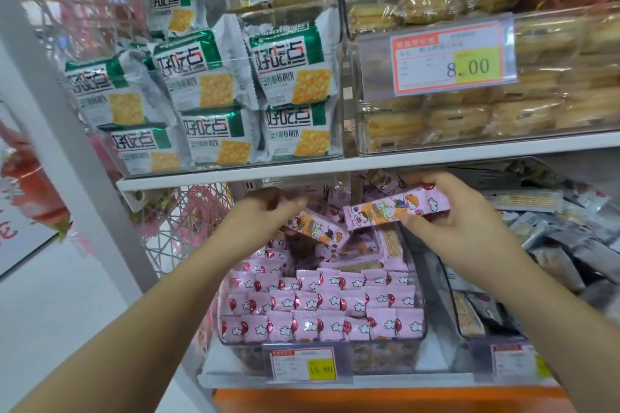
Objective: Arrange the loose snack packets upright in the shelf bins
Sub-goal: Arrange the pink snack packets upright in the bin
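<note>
A clear bin (423,322) on the lower shelf holds several pink snack packets; the front rows (318,308) stand upright, while those at the back (362,250) lie loose and tilted. My right hand (463,225) pinches one long pink packet (396,208) by its right end and holds it level above the back of the bin. My left hand (265,216) reaches under the shelf edge and grips another pink packet (318,228), which slants down to the right.
The white shelf board (302,171) sits just above both hands. Above it stand green-and-white cracker packs (288,77) and a clear bin of pastries (469,117). Grey packets (557,238) fill the bin to the right. A price tag (303,364) hangs on the front rail.
</note>
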Available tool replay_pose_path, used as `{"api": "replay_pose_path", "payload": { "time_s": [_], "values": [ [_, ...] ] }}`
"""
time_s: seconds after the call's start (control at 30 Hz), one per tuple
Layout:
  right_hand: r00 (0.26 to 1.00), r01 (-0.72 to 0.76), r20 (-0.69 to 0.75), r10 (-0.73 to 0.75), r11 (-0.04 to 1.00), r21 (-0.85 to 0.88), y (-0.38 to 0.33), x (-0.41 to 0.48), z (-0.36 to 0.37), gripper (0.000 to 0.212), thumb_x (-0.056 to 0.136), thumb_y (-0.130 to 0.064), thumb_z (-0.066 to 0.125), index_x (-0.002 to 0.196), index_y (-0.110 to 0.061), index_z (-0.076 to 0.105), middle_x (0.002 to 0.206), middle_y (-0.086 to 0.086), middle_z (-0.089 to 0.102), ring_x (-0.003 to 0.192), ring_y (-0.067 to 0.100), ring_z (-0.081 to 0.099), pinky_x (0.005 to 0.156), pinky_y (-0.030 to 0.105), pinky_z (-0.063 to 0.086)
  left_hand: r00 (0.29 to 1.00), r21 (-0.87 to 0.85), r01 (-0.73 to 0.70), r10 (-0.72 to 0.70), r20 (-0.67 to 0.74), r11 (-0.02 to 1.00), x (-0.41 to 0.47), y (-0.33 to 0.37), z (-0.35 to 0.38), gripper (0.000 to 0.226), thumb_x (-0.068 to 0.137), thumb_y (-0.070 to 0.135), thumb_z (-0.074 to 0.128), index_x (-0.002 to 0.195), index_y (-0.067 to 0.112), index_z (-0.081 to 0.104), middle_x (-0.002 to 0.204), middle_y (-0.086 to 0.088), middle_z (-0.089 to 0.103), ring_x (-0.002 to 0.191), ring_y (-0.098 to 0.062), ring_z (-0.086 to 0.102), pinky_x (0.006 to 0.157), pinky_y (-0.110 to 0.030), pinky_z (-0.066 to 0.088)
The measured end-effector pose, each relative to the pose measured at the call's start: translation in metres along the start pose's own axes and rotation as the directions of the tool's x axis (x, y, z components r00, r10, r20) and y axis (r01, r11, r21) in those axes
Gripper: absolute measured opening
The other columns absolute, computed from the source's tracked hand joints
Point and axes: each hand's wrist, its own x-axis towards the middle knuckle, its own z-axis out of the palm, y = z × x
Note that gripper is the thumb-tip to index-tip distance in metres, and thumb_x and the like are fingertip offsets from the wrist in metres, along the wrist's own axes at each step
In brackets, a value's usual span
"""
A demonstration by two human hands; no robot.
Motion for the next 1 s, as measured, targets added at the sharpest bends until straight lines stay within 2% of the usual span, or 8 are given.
{"api": "replay_pose_path", "payload": {
  "time_s": [0.13,0.23,0.4,0.53,0.63,0.77,0.87,1.0],
  "values": [
    [1.000,0.010,0.027,-0.013,0.996,0.093,-0.005,-0.004,0.004,0.031,0.085,-0.011,0.066,0.101,-0.035,0.053,0.102,-0.015,0.061,0.056,0.019,0.059,0.055,0.020,0.047,0.998,-0.324,0.012,-0.030,-0.051,0.946,-0.022,-0.012,0.002,0.040,0.078,0.051,0.062,0.092,0.013,0.064,0.080,0.007,0.064,0.063,-0.006,0.068,0.081,-0.037,0.057],
    [0.995,-0.032,0.097,0.006,0.963,0.269,-0.009,-0.007,0.012,0.031,0.082,-0.009,0.070,0.094,-0.036,0.061,0.101,-0.013,0.064,0.074,0.041,0.062,0.078,0.044,0.053,0.993,-0.614,0.065,-0.114,-0.040,0.787,-0.041,-0.022,0.010,0.034,0.073,0.039,0.066,0.094,0.013,0.062,0.104,-0.004,0.063,0.075,-0.013,0.071,0.078,-0.030,0.057],
    [0.969,-0.067,0.242,-0.038,0.910,0.410,-0.015,-0.013,0.029,0.029,0.076,-0.019,0.074,0.091,-0.041,0.064,0.107,-0.014,0.066,0.076,0.031,0.068,0.090,0.052,0.051,0.989,-0.834,0.137,-0.115,0.089,0.534,-0.061,-0.024,0.021,0.014,0.087,0.022,0.058,0.099,0.016,0.063,0.098,-0.003,0.069,0.078,-0.014,0.069,0.070,-0.030,0.057],
    [0.957,-0.050,0.278,-0.078,0.904,0.424,-0.022,-0.016,0.039,0.033,0.079,-0.012,0.072,0.095,-0.039,0.062,0.101,0.006,0.070,0.069,0.035,0.056,0.073,0.051,0.047,0.985,-0.898,0.172,-0.059,0.162,0.406,-0.066,-0.016,0.020,0.018,0.096,0.011,0.046,0.095,0.011,0.064,0.095,-0.004,0.073,0.082,-0.015,0.071,0.061,-0.028,0.057],
    [0.962,-0.047,0.263,-0.077,0.898,0.437,-0.024,-0.016,0.043,0.033,0.082,-0.005,0.068,0.105,-0.026,0.058,0.057,-0.010,0.063,0.043,0.008,0.046,0.045,0.022,0.042,0.984,-0.918,0.179,-0.060,0.169,0.353,-0.066,-0.015,0.016,0.018,0.095,0.011,0.046,0.092,0.010,0.064,0.100,-0.009,0.071,0.083,-0.018,0.070,0.059,-0.030,0.057],
    [0.953,-0.098,0.299,-0.047,0.886,0.453,-0.027,-0.015,0.050,0.034,0.080,-0.001,0.068,0.107,-0.017,0.055,0.053,-0.013,0.056,0.035,0.000,0.042,0.043,0.008,0.034,0.982,-0.875,0.174,-0.015,0.188,0.452,-0.066,-0.018,0.014,0.030,0.078,0.032,0.062,0.099,0.011,0.064,0.105,-0.007,0.070,0.095,-0.021,0.069,0.070,-0.034,0.058],
    [0.955,-0.100,0.294,-0.034,0.897,0.430,-0.032,-0.012,0.058,0.045,0.063,-0.025,0.078,0.103,-0.028,0.059,0.091,-0.002,0.068,0.063,0.018,0.066,0.068,0.032,0.056,0.986,-0.795,0.099,0.049,0.160,0.599,-0.062,-0.025,0.013,0.041,0.070,0.033,0.079,0.104,0.018,0.062,0.099,0.005,0.071,0.094,-0.017,0.068,0.081,-0.035,0.057],
    [0.958,-0.150,0.285,0.030,0.900,0.410,-0.033,0.006,0.067,0.076,0.044,-0.050,0.089,0.108,-0.027,0.056,0.109,-0.003,0.068,0.094,0.020,0.068,0.080,0.045,0.056,0.995,-0.708,-0.038,0.089,0.035,0.705,-0.050,-0.036,0.004,0.039,0.058,0.050,0.081,0.093,0.039,0.068,0.108,-0.001,0.068,0.093,-0.015,0.065,0.088,-0.033,0.052]
  ]
}}
